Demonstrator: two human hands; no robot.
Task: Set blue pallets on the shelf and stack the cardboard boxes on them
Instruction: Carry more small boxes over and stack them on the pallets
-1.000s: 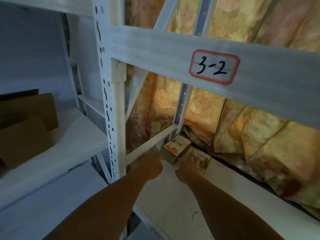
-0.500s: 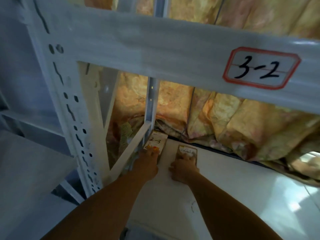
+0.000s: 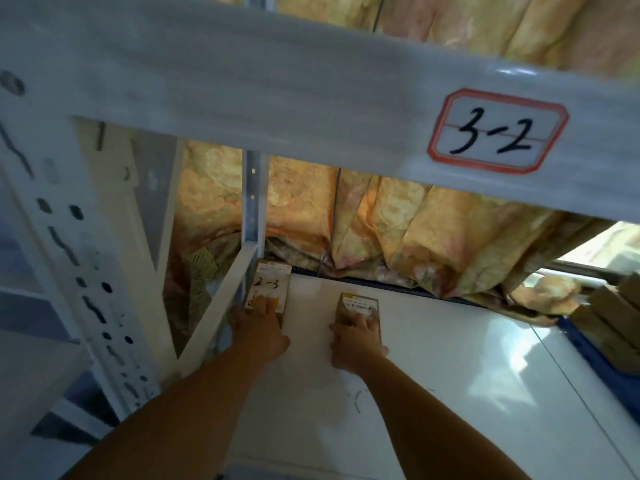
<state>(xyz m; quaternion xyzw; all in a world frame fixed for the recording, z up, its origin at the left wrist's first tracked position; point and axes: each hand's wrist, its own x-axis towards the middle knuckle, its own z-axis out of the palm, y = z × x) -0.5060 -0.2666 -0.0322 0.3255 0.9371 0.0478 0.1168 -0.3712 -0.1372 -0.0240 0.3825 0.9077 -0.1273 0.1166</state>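
Observation:
Two small cardboard boxes lie on the white shelf board point(image 3: 450, 393). The left box point(image 3: 270, 282), marked 2-3, sits against the diagonal brace at the back left. My left hand point(image 3: 258, 329) lies on its near end with fingers over the top and side. The right box point(image 3: 360, 304), with a white label, stands a short way to the right. My right hand point(image 3: 356, 342) grips its near end, fingers over its top. At the right edge a blue pallet point(image 3: 595, 355) carries larger cardboard boxes point(image 3: 613, 317).
A white beam point(image 3: 277, 95) with a red-framed label 3-2 point(image 3: 497, 131) crosses just above the shelf opening. A perforated upright point(image 3: 79, 265) and a diagonal brace point(image 3: 214, 306) stand at the left. An orange patterned curtain point(image 3: 398, 233) hangs behind the shelf.
My view has dropped lower and closer under the beam. Both hands have settled onto the two small boxes, which have turned square to the shelf and stand further apart.

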